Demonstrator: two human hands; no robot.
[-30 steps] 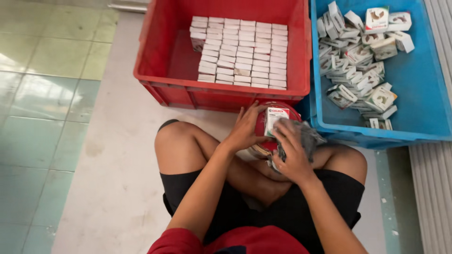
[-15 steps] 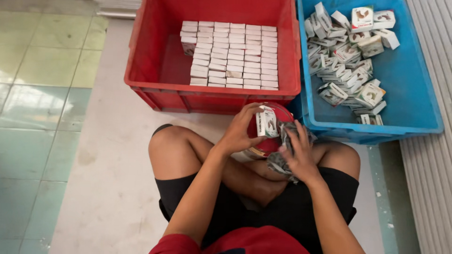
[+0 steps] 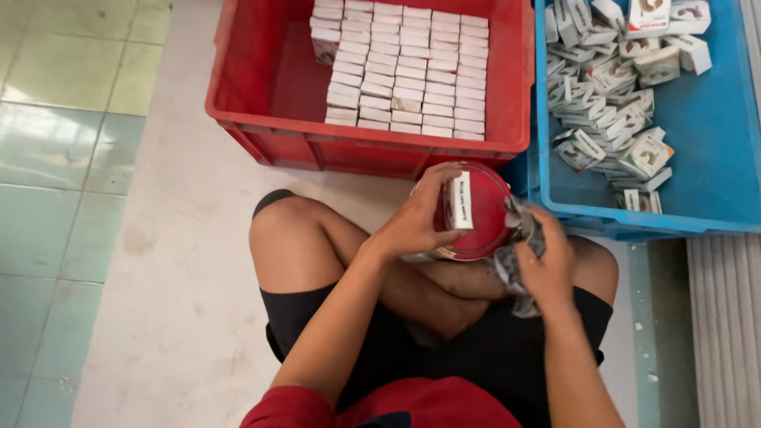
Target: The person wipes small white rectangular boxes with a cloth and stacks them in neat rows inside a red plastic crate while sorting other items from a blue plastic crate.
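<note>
Head view, looking down at my lap where I sit cross-legged on the floor (image 3: 158,261).

Item 1: small white box (image 3: 460,200), upright and narrow side toward the camera, pinched in the fingers of my left hand (image 3: 416,222). It sits just in front of the red round lid (image 3: 483,214), over my knees, near the red crate's near wall.

Item 2: red round lid, shallow, tilted toward me, resting between both hands; which hand carries it I cannot tell.

Item 3: crumpled clear wrapping (image 3: 515,254), bunched and clenched in my right hand (image 3: 547,265), touching the right edge of the red lid.

Item 4: red crate (image 3: 269,87), far centre, on the floor. Holds white boxes (image 3: 404,71) stacked in neat, tight rows against its right side; its left part shows bare red bottom.

Item 5: blue crate (image 3: 713,158), far right, touching the red crate. Holds loose cartons (image 3: 610,103), white with red and brown print, lying jumbled in a heap along its left and far parts.

Item 6: floor, pale strip under me, green tiles to the left, a ribbed grey surface at the right edge.
</note>
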